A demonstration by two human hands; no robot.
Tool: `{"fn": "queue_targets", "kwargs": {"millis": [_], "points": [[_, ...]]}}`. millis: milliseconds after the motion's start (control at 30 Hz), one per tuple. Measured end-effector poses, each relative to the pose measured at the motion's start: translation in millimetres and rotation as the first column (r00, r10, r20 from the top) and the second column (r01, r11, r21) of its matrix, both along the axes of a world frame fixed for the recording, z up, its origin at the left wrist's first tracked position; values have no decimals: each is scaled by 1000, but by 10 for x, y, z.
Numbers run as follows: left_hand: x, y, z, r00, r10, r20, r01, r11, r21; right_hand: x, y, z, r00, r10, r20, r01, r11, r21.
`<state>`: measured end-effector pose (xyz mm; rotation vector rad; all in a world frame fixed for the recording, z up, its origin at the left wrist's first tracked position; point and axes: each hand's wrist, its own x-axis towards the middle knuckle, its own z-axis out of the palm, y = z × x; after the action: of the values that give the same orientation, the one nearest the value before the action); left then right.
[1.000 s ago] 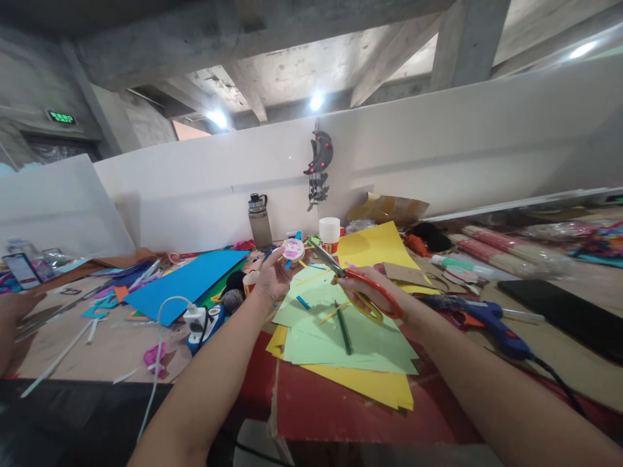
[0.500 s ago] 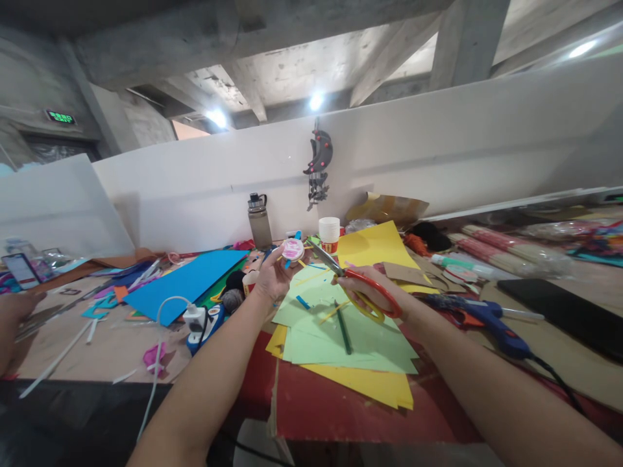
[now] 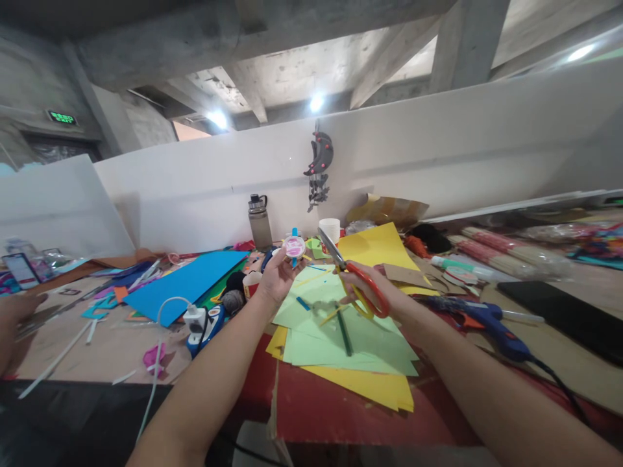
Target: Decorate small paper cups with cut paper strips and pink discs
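Between the fingers of my left hand (image 3: 277,280) is a small round pink-and-white disc (image 3: 294,246), with blue strips sticking out above and below it. My right hand (image 3: 372,292) grips scissors (image 3: 363,285) with orange and yellow handles. Their blades point up and to the left, apart from the disc, and look nearly closed. Under both hands lie light green paper sheets (image 3: 311,344), bearing a dark green strip (image 3: 344,332), a small blue piece (image 3: 302,303) and thin yellow strips. Yellow sheets (image 3: 374,386) show from beneath the green ones.
A paper cup (image 3: 329,229) and a grey bottle (image 3: 260,224) stand at the back. Blue card (image 3: 189,282) and a power plug (image 3: 195,319) lie left; a glue gun (image 3: 491,321) and black phone-like slab (image 3: 564,314) right. Another person's hand (image 3: 19,311) is at the far left.
The disc has turned so its blue strips stand upright. My right hand has shifted slightly left, and the scissors now point more steeply upward.
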<state>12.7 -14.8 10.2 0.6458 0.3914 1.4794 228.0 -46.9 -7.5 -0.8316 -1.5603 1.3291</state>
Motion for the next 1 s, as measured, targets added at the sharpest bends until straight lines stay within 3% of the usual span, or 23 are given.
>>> {"fn": "queue_targets", "kwargs": {"millis": [167,300,533,700,1000], "points": [[92,5,-41,996,65,55,-66,998,8,-106,7,-42,995,-76,-68,75,997,-18],[185,-42,-32,991,104,87,-102,994,-30,-194,-30,-34,979,-139,-152,122,986,-112],[310,-120,-4,989,101,112,-97,994,-47,-269,-113,-81,984,-25,-178,6,994,-106],[336,-154,-3,993,60,102,-55,997,-48,-306,-173,-53,974,-49,-223,0,977,-213],[393,-277,-5,998,-4,59,7,999,-36,-344,-151,-113,976,-48,-210,-11,964,-267]]}}
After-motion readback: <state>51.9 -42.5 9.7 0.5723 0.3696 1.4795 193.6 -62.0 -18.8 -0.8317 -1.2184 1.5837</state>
